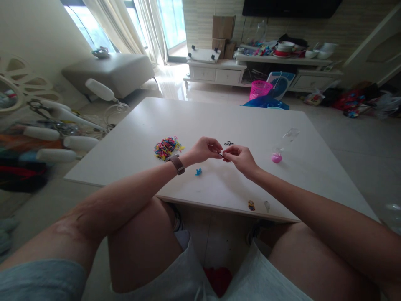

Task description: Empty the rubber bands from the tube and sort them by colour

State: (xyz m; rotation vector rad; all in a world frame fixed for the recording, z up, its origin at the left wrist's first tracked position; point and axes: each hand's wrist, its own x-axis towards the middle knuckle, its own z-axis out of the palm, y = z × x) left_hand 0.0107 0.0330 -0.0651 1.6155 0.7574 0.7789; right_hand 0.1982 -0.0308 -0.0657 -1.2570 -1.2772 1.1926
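My left hand (206,149), with a brown watch (177,164) on its wrist, is closed in a pinch above the white table (131,125). Facing it, my right hand (239,156) pinches too, and the fingertips of both hands meet at a small dark piece (220,154). Its exact kind is too small to make out. Just behind the hands lie several small black loops (229,143). To the left is a pile of small multicoloured pieces (167,148), perhaps bands or clips. A small blue cluster (198,171) rests nearer to me, below my left wrist.
On the right of the table are a pink rounded object (276,158) and a clear plastic piece (291,133). A yellow cartoon figure (251,205) and a small pale item (267,205) lie by the front edge. A white-shaded lamp (100,89) stands left of the table.
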